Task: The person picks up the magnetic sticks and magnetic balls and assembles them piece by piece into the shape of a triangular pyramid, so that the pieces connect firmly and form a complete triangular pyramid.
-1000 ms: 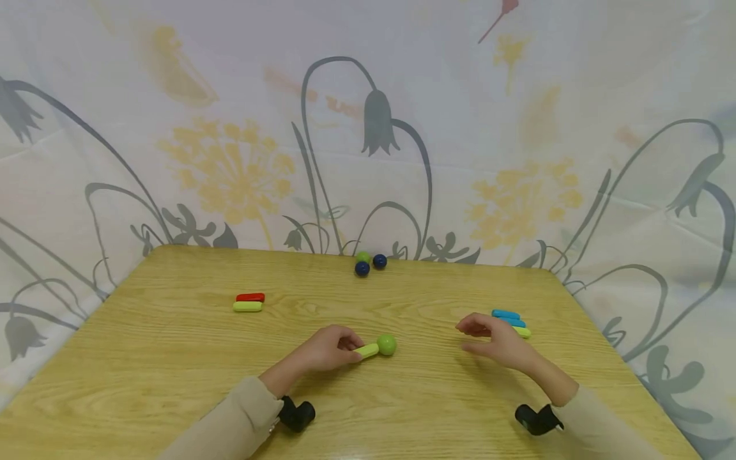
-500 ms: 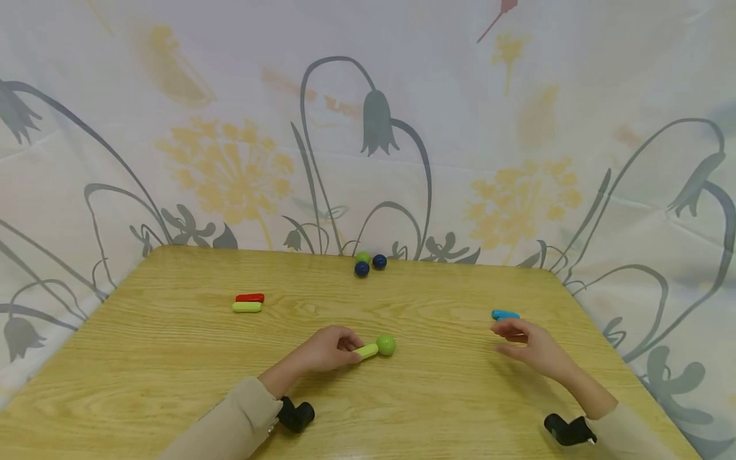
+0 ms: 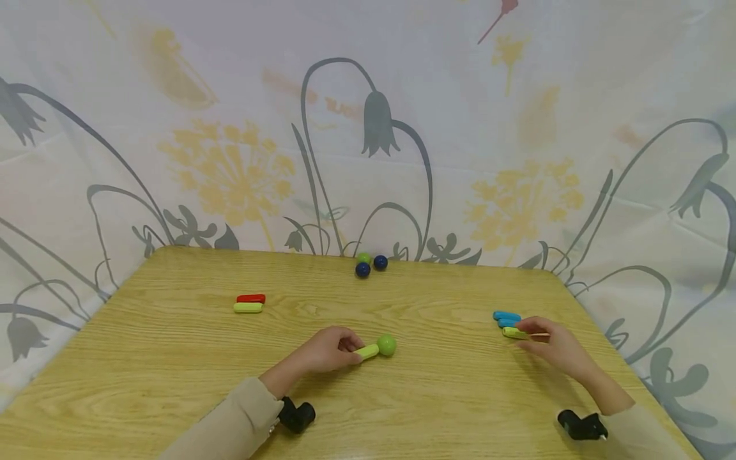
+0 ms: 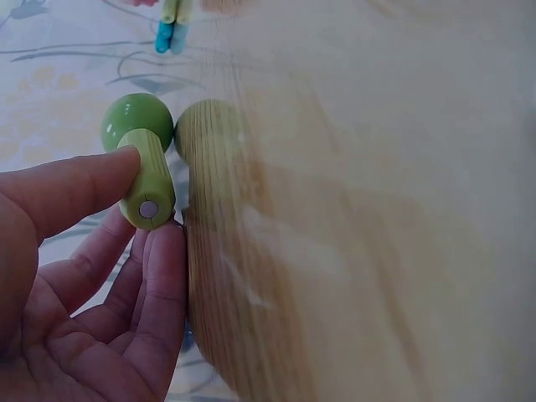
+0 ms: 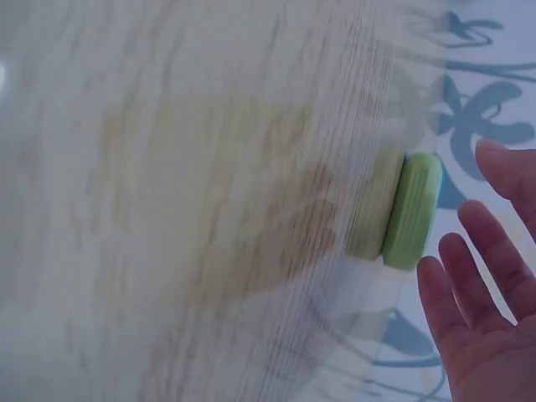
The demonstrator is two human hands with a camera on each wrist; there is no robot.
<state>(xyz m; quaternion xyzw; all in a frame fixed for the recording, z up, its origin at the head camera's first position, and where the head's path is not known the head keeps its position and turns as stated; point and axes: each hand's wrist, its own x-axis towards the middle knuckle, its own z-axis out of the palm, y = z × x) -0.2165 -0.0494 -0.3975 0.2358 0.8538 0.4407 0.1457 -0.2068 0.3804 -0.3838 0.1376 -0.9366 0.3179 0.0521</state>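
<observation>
My left hand (image 3: 329, 349) pinches a yellow-green magnetic stick (image 3: 367, 351) between thumb and fingers. A green ball (image 3: 387, 345) meets the stick's far end; in the left wrist view the stick's near end (image 4: 149, 209) shows a round silvery spot. On the right, my right hand (image 3: 556, 349) is spread beside another yellow-green stick (image 3: 513, 333), fingertips overlapping its right end in the head view. From the right wrist, that stick (image 5: 414, 213) lies flat on the table with the thumb and fingers apart around it. Two blue sticks (image 3: 506, 315) lie just behind it.
A red stick (image 3: 250, 298) and a yellow-green stick (image 3: 248, 308) lie side by side at the left of the wooden table (image 3: 172, 358). Near the back edge sit two dark blue balls (image 3: 363, 269) and a green ball (image 3: 363, 257). A patterned cloth (image 3: 368, 185) hangs behind.
My right hand has moved rightward across the table, past the blue sticks, to the right end of the yellow-green stick. My left hand has kept its stick and ball in place.
</observation>
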